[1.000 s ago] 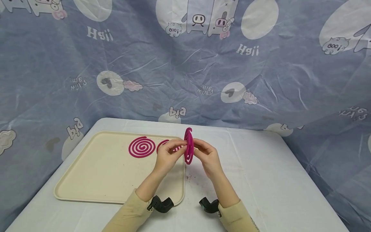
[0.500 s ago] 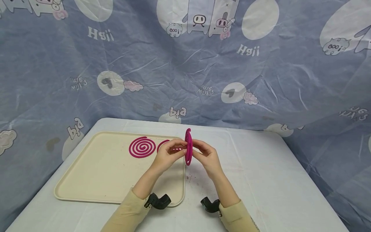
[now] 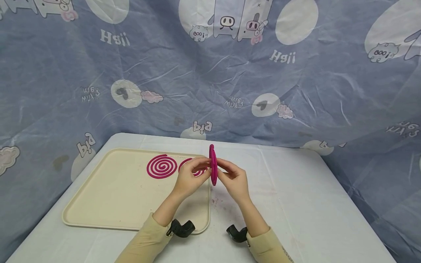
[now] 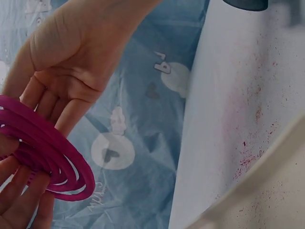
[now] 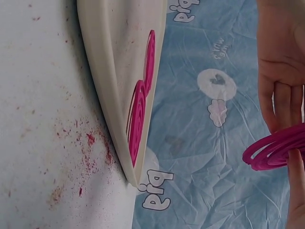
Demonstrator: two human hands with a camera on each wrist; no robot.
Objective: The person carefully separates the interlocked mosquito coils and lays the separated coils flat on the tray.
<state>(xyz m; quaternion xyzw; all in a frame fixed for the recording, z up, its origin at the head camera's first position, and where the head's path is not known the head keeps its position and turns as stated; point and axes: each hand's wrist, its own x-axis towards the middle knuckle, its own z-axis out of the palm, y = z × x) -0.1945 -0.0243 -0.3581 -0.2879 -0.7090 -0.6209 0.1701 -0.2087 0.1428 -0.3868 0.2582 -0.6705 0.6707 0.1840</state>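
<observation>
A magenta mosquito coil [image 3: 213, 166] is held up on edge between both hands, above the tray's right rim. My left hand [image 3: 190, 179] pinches it from the left with thumb and fingers. From the right side, my right hand [image 3: 236, 180] pinches the same coil. Seen in the left wrist view, the coil [image 4: 83, 174] shows its rings spread slightly apart, in what look like layers. Two more magenta coils are on the tray: one flat spiral [image 3: 162, 166] fully visible, the other partly hidden behind my left hand.
A cream tray [image 3: 115, 197] with a raised rim covers the left part of the white table [image 3: 296, 204]. Reddish crumbs [image 5: 90, 138] are scattered on the cloth beside its right edge. A blue printed curtain [image 3: 210, 95] hangs behind and at both sides.
The held coil has turned to show more of its edge, looking narrower in the head view. Both hands keep their grip and have hardly shifted. The coils on the tray stay put.
</observation>
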